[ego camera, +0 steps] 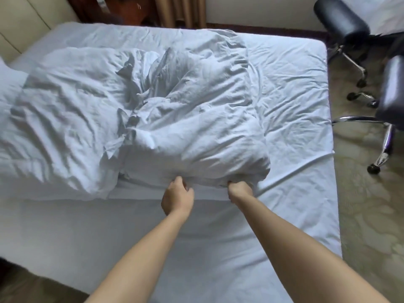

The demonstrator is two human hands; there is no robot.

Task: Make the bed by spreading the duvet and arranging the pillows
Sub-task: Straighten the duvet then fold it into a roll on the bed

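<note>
A crumpled white duvet (153, 110) lies bunched across the middle and left of the bed (295, 149), leaving the white sheet bare on the right and at the near side. My left hand (177, 194) is closed at the duvet's near edge, with its fingers curled into the fabric. A little to the right, my right hand (239, 189) grips the duvet's near right corner in a fist. A white pillow (8, 88) shows partly at the far left edge, half under the duvet.
Two dark office chairs (343, 25) (391, 92) on chrome wheeled bases stand on the patterned carpet (367, 215) right of the bed. A cream padded headboard (24, 20) is at the upper left. Curtains and dark wood furniture lie beyond the bed's far side.
</note>
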